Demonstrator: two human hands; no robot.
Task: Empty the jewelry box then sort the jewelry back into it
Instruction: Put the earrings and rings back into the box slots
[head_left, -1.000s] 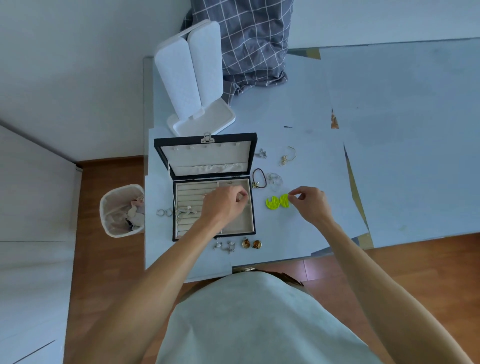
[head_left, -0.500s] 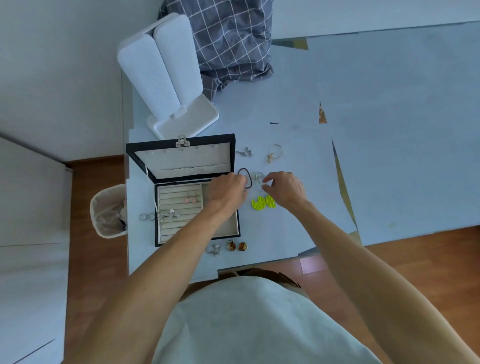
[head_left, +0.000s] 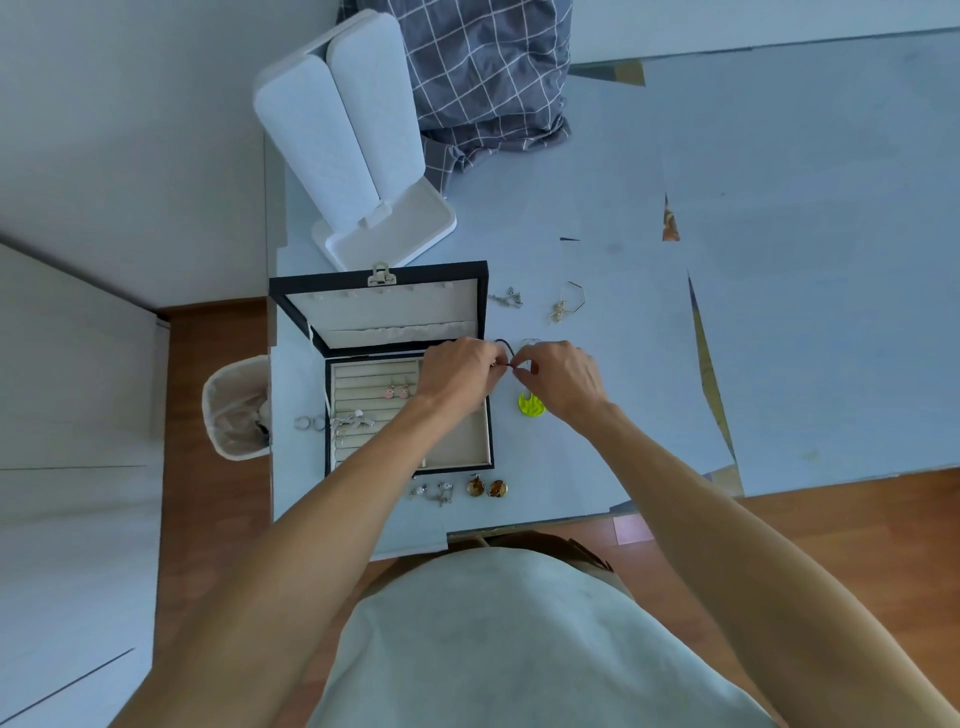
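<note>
Both hands, left and right, pinch a dark cord at the open box's far right corner; pale table, jewelry scattered, wood floor, bin left

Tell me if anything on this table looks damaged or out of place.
The pale table covering is torn: slits at and expose a brown surface beneath. Silver rings lie at the table's left edge, beside the jewelry box. Otherwise nothing stands out.
</note>
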